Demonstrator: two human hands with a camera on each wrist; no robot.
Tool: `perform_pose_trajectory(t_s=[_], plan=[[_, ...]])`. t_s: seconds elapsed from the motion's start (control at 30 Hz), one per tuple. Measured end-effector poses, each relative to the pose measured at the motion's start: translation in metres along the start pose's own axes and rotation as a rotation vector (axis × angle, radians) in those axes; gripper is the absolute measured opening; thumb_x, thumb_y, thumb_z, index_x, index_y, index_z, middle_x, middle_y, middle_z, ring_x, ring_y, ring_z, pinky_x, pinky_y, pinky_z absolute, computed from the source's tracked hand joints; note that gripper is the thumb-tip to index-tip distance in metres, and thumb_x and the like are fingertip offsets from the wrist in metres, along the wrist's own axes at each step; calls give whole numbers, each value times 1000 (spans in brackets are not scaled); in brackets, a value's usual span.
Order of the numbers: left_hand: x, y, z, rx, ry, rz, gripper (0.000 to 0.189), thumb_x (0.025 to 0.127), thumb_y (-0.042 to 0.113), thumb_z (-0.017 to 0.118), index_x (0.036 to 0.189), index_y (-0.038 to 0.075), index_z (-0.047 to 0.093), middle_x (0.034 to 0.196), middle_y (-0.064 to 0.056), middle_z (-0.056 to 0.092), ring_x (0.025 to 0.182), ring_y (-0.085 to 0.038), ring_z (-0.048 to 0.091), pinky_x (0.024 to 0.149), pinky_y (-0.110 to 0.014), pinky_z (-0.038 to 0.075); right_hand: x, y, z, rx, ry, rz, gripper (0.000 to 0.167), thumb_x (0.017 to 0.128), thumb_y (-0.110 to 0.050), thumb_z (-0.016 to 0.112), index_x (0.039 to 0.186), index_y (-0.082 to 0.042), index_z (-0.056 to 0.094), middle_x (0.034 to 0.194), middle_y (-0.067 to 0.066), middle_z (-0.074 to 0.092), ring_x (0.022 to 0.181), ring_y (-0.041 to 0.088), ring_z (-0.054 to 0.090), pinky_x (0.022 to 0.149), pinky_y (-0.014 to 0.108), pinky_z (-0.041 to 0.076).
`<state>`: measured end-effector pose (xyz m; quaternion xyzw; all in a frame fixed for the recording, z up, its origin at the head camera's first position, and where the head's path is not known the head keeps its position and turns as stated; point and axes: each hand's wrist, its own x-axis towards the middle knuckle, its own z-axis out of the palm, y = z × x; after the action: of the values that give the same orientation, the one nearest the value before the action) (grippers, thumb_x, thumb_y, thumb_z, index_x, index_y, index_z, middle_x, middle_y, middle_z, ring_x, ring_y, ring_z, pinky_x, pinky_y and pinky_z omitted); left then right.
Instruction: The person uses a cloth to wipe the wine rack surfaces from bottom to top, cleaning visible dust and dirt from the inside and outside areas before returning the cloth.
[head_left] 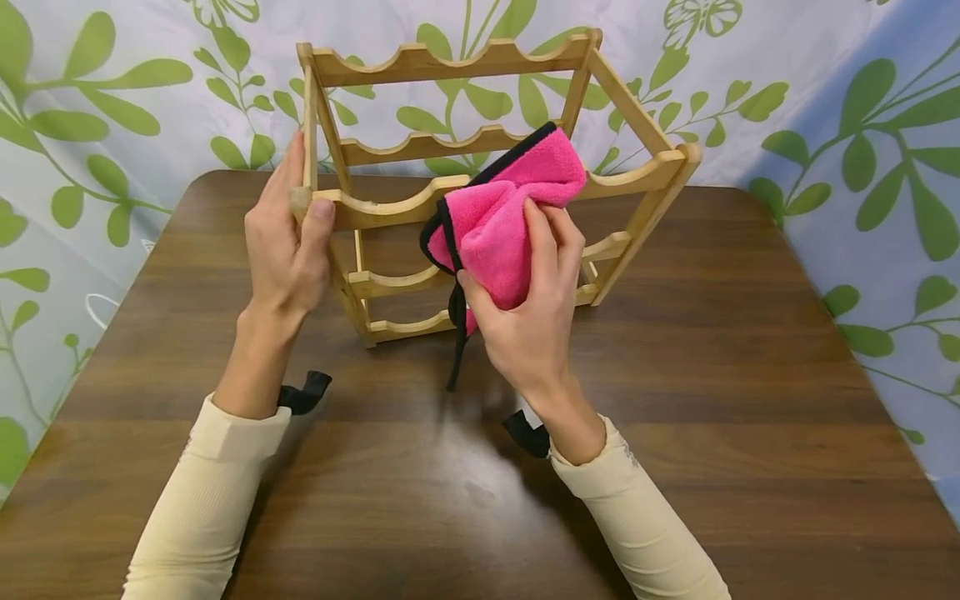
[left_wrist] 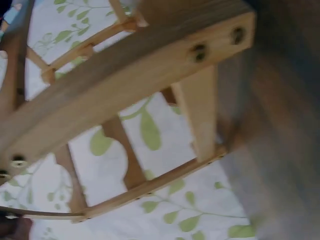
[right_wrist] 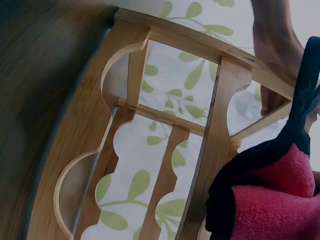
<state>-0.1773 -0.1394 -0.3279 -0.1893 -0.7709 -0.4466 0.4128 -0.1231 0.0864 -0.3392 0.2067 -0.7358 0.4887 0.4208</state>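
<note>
1. The curtain was the biggest thing in front of me, pale, printed with green leaves and butterflies, hanging behind the work and along both sides.
2. Before it stretched the tabletop, brown wood grain with a patch of light shining near the middle.
3. The rack stood at the far part of the tabletop, an open frame of light wood whose rails were scooped into curves along their upper edges.
4. Two cream sleeves reached in from the near side, ending at the wrists.
5. The cloth, fluffy pink with black edging, was bunched at the middle of the rack's upper front rail and hid part of it; a black end dangled below.
6. Of the hands, the right hand was closed on the cloth, pinching it between thumb and bent fingers.
7. The left hand gripped the rack's upper front corner, thumb across the front, fingers extended along the outer side.
8. A black strap stuck out beside each wrist.
9. Smallest were the dark screws sunk into the rack's wood.
</note>
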Motion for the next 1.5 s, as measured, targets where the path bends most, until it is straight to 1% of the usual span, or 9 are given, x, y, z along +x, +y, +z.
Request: perform_pose_trajectory(t_s=[0.17,0.3,0.53,0.73,0.87,0.97,1.2,1.37,1.5], plan=[[-1,15,-5,144,-6,-91,69,96,50,41,135,-4,56,122,-18,66,98,-29,65,84,-41,50,0,-3,0,0,-37,-41,63,77,-9,78,133,2,52,132,19,47,126,24,44,96,41,45],[-2,23,-8,150,4,-164,55,96,36,42,135,1,58,122,-11,67,82,-32,65,69,-44,48,0,-6,2,22,-67,-52,61,76,-7,78,131,2,54,131,19,49,123,26,46,94,40,46],[-4,18,-7,96,-17,-143,56,100,42,41,139,5,55,111,-17,69,79,-30,61,71,-30,43,2,-17,6,116,-72,-124,56,76,-4,75,128,5,55,133,22,50,124,31,46,96,44,43],[-1,8,-7,-2,-41,-117,60,101,48,44,105,-4,74,125,-14,65,118,-19,59,86,-21,43,4,-25,14,169,-124,-298,47,80,-1,74,122,6,56,131,28,51,123,39,47,101,48,42],[-2,5,-8,-37,-58,-105,65,100,55,43,125,0,67,102,-12,70,88,-11,62,67,-19,36,0,-23,22,4,-190,-406,43,83,-8,77,121,2,62,130,26,55,124,39,48,106,44,40],[-2,3,-7,-75,-85,-100,67,100,58,41,140,5,54,73,-5,55,63,-6,44,56,-22,28,-6,-20,27,-223,-240,-457,46,87,-21,76,126,-1,63,135,21,56,128,37,46,108,36,38],[-2,0,-7,-150,-100,-114,70,98,60,45,142,6,52,64,7,44,54,-5,37,50,-22,24,-11,-14,29,-409,-366,-489,61,93,-41,64,137,-1,55,146,22,44,138,39,34,108,35,37],[4,6,-14,-103,-149,-108,62,102,50,44,121,-5,67,73,-9,55,77,-9,54,61,-21,33,-12,-15,29,-489,-383,-469,47,99,-34,55,137,-6,58,150,23,37,142,40,26,99,37,47],[11,17,-23,-129,-218,-224,46,103,32,52,84,-9,65,84,-17,67,122,-15,56,67,-22,37,-13,-13,32,-562,-298,-494,35,99,-30,60,129,-12,66,147,20,44,140,38,32,96,35,48]])
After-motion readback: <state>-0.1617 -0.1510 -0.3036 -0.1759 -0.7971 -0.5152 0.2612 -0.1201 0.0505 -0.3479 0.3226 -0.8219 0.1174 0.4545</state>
